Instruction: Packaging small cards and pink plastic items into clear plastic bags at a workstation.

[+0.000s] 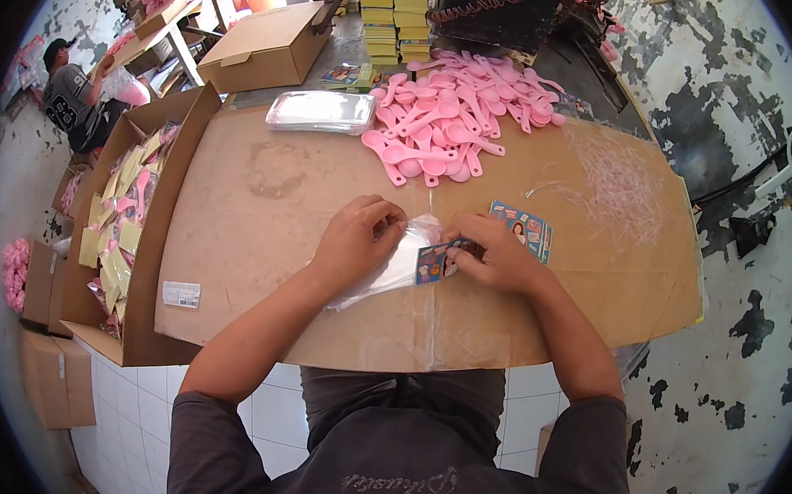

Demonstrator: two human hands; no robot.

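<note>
My left hand (360, 235) is closed, its fingertips at the upper edge of a clear plastic bag (380, 281) that lies slanting on the cardboard-covered table. Something pale pink shows at the bag's upper end; I cannot make out what it is. Between thumb and fingers, my right hand (497, 252) pinches a small blue printed card (431, 263) over the bag's right side. Beyond that hand lies a little group of similar printed cards (526, 230). A heap of pink plastic spoons (451, 113) sits farther back, beside a stack of flat clear bags (321, 111).
At left, an open carton (205, 110) holds packed pink spoons with yellowish cards. Thin plastic scraps (616, 184) are strewn at right. Behind stand card stacks (380, 16) and a closed brown box (263, 50). Another person (76, 92) sits far left.
</note>
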